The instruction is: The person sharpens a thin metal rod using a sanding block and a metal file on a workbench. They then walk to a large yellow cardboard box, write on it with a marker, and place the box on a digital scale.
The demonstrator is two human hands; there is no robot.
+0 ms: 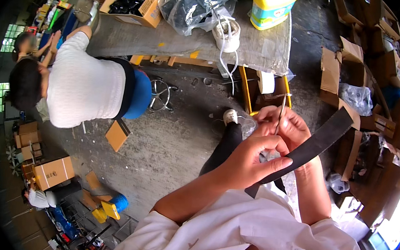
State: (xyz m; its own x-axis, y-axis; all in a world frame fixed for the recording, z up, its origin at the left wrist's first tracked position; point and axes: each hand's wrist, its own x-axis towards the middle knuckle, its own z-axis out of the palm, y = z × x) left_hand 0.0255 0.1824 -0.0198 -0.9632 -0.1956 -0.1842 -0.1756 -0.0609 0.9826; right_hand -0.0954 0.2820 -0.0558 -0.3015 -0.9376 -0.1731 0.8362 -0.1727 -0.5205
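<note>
A long black strip [322,138] with a toothed-looking edge runs diagonally across my right wrist. My left hand [257,155] is closed on this strip, its thumb pressed along the edge. Just beyond, my right hand [293,127] is closed around a slim, shiny metal tool [281,110] that points upward; its exact kind does not show. Both hands are close together, and some fingers hide behind others. A dark end of material hangs below my left hand.
Ahead stands a grey table [145,41] with a yellow jug [272,8], a white thread cone [226,34] and a carton of black pieces [130,4]. A yellow-edged crate [247,93] sits beneath. Cardboard boxes [330,73] crowd the right. A person [87,84] sits at left.
</note>
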